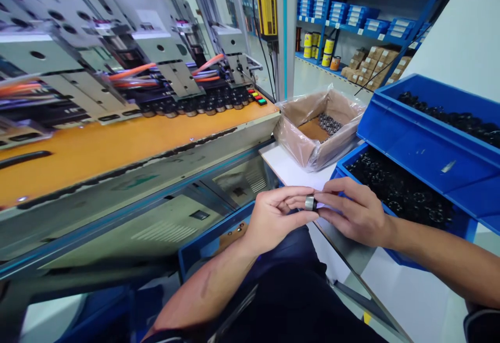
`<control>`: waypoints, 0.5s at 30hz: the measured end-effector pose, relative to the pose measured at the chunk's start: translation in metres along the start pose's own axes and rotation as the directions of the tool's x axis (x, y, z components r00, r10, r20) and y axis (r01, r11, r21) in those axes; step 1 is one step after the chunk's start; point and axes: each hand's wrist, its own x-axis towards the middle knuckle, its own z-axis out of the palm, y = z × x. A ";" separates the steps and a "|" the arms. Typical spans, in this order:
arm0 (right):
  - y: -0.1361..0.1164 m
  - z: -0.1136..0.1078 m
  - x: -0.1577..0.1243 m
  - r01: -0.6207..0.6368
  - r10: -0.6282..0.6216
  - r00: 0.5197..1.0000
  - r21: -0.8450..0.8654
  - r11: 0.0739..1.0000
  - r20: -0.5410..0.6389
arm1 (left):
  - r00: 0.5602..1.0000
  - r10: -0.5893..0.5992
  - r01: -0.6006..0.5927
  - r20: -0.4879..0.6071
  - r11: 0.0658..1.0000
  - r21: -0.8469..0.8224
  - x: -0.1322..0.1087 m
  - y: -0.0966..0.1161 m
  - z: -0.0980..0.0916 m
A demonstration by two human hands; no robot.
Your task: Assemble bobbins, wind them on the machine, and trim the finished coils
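Observation:
My left hand (273, 215) pinches a small ribbed metal ring (309, 203) between its thumb and fingers. A dark part (314, 205) sits against the ring's right end, and my right hand (353, 213) has its fingertips closed on that side. The two hands meet in front of my body, fingertips almost touching. Fingers hide much of the dark part, so its full shape does not show. Just beyond my right hand is a blue bin (344, 168) of black round parts (402, 189).
Another blue bin (429, 142) of black parts rests higher at right. A plastic-lined carton (300, 148) holds small metal pieces. Left, a machine bench (156, 148) carries rows of dark cylindrical pieces (203, 104) and coloured buttons (257, 97). Below stands a blue container (191, 246).

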 end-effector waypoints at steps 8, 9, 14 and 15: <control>0.002 -0.001 0.000 0.056 -0.056 0.998 -0.021 0.998 -0.003 | 0.998 -0.051 0.053 0.025 0.993 -0.106 -0.001 -0.001 0.002; 0.002 -0.002 0.000 0.058 -0.058 0.998 -0.019 0.998 -0.003 | 0.998 -0.052 0.055 0.026 0.992 -0.112 -0.001 0.000 0.002; 0.002 -0.002 -0.001 0.058 -0.058 0.998 -0.019 0.998 -0.007 | 0.998 -0.065 0.068 0.028 0.988 -0.140 -0.001 0.001 0.003; 0.002 -0.001 -0.001 0.051 -0.051 0.999 -0.021 0.998 -0.004 | 0.998 -0.065 0.068 0.025 0.988 -0.142 -0.001 0.001 0.003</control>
